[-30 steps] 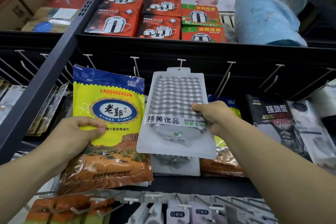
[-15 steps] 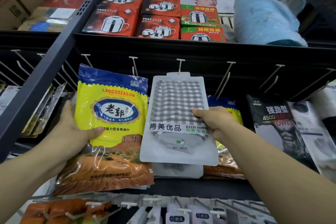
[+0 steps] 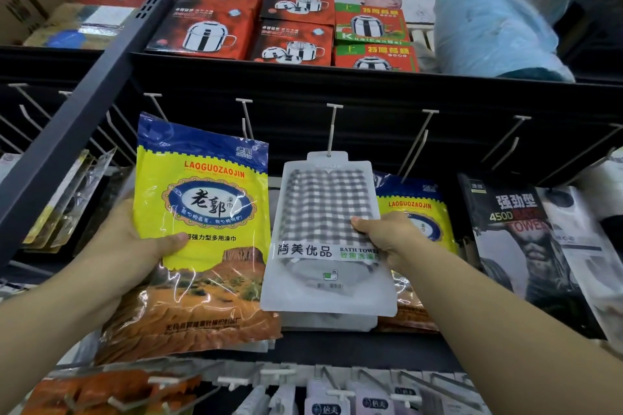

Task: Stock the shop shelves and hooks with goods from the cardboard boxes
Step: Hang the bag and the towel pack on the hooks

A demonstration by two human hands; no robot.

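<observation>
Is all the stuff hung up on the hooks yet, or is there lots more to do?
Some is done: packs already hang on the right, like the black towel pack and a yellow pack. Right now the right hand holds the checked bath towel pack on its hook, and the left hand grips a yellow pack not visibly hung. Several hooks, like this one, are bare, so more is left.

Both forearms are bare down to each hand, left hand (image 3: 135,246) and right hand (image 3: 391,239).
</observation>
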